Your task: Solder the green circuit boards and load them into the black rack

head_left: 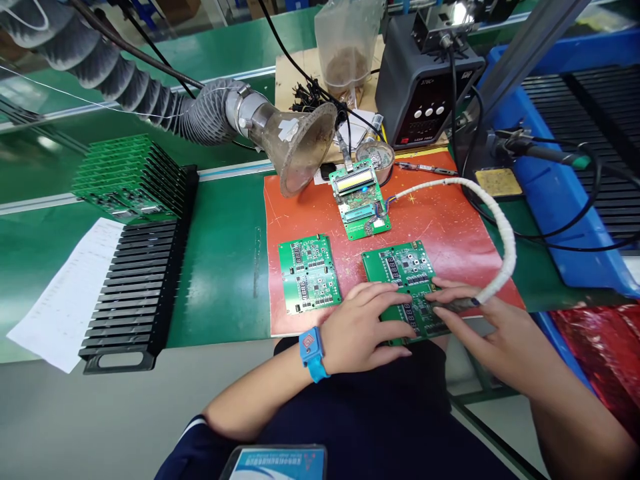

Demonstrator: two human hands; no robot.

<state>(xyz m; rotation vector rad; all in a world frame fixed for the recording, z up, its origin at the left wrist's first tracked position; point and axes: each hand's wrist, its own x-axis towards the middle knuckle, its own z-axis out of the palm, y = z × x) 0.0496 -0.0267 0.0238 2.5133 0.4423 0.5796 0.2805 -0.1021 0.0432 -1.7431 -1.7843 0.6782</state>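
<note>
A green circuit board [405,261] lies on the red mat [450,213] at the front edge. My left hand [367,325] rests on its left and lower part, fingers spread. Pinched in my right hand [487,327] is a grey probe [457,305] with a white sleeved cable [505,233]; its tip is at the board's lower right part. The cable leads to a green tester board [357,200] with a lit display and a blue light. Left of my left hand, a second green board [309,273] lies flat on the mat.
A fume funnel [305,150] on a grey hose hangs behind the mat. Upright boards [130,177] stand in a black rack [135,287] at left, beside paper [67,293]. A soldering station [425,87], iron holder and blue crate [555,200] are at right.
</note>
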